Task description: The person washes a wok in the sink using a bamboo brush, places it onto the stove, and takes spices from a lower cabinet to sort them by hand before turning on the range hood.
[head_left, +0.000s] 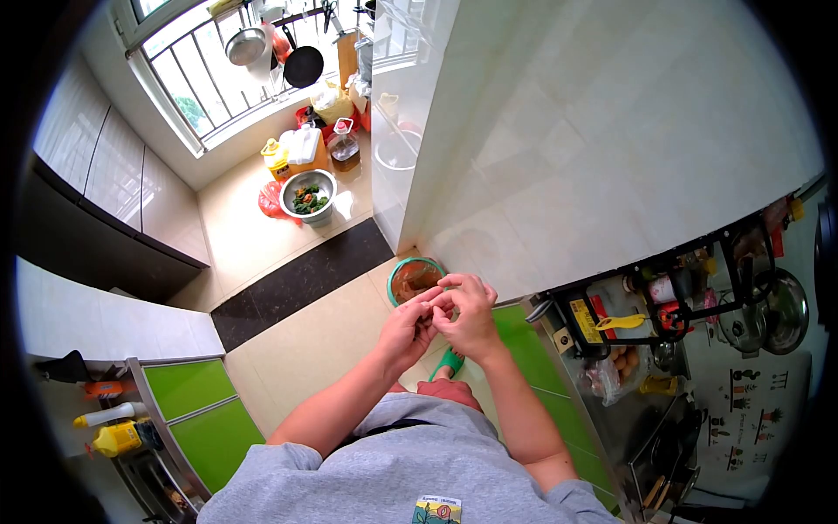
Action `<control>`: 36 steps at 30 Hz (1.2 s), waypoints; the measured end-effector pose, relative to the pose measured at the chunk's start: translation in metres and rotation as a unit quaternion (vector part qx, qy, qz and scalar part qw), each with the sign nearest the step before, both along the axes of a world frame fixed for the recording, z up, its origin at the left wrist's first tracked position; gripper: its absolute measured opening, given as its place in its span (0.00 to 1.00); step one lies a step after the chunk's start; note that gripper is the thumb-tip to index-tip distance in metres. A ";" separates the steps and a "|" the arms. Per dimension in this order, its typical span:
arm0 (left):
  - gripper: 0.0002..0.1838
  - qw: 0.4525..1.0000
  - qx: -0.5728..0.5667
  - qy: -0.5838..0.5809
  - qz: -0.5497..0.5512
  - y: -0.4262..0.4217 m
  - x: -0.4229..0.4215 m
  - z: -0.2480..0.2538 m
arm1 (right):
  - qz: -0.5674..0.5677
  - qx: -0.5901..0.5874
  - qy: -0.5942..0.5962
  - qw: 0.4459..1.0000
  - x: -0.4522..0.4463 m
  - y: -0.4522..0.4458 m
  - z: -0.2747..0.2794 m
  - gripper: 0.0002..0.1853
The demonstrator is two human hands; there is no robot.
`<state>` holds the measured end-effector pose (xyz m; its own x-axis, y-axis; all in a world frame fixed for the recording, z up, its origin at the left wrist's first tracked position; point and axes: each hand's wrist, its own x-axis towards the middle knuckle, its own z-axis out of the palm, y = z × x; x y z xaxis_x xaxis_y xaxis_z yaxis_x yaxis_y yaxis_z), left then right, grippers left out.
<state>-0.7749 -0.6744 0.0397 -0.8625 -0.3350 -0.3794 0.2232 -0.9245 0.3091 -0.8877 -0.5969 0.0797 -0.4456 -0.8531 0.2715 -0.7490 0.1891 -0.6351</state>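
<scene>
My left hand [407,330] and my right hand [468,316] meet in front of my body, fingertips bent and pinched close together. Whatever is between the fingers is too small to make out. Just beyond them on the floor stands a round bin [413,272] with a green rim and a brownish inside, its near side partly hidden by my hands. Both hands are above the near edge of the bin, as seen from my head.
A metal bowl of greens [319,214] stands on the floor past a dark threshold strip [297,271], beside bottles and a red bag [272,199]. Green cabinets flank me on both sides. A rack [663,306] juts over the right counter. A white wall edge rises behind the bin.
</scene>
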 end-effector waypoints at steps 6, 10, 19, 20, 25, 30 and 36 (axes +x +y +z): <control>0.18 1.000 0.022 -0.020 0.011 -0.003 -0.001 0.009 | -0.026 0.000 -0.042 0.999 -0.008 0.001 0.003 0.03; 0.17 0.998 0.020 -0.050 0.011 -0.003 -0.001 0.011 | -0.014 0.000 -0.036 0.999 -0.008 0.001 0.005 0.03; 0.15 0.996 0.002 -0.084 0.002 -0.003 -0.002 -0.002 | -0.012 0.024 -0.008 1.000 -0.008 0.004 0.000 0.04; 0.15 0.996 0.002 -0.085 0.002 -0.003 -0.002 -0.001 | -0.009 0.018 -0.011 1.000 -0.009 0.005 0.001 0.04; 0.14 0.996 -0.006 -0.085 0.008 -0.003 -0.002 0.004 | 0.011 0.029 0.040 0.999 -0.005 0.005 0.011 0.04; 0.14 0.995 -0.017 -0.094 0.009 -0.001 -0.002 0.002 | 0.011 0.018 0.116 0.993 -0.004 0.003 0.005 0.04; 0.14 0.994 -0.030 -0.106 -0.006 0.000 0.001 0.002 | 0.030 0.043 0.134 0.990 -0.006 0.006 0.015 0.05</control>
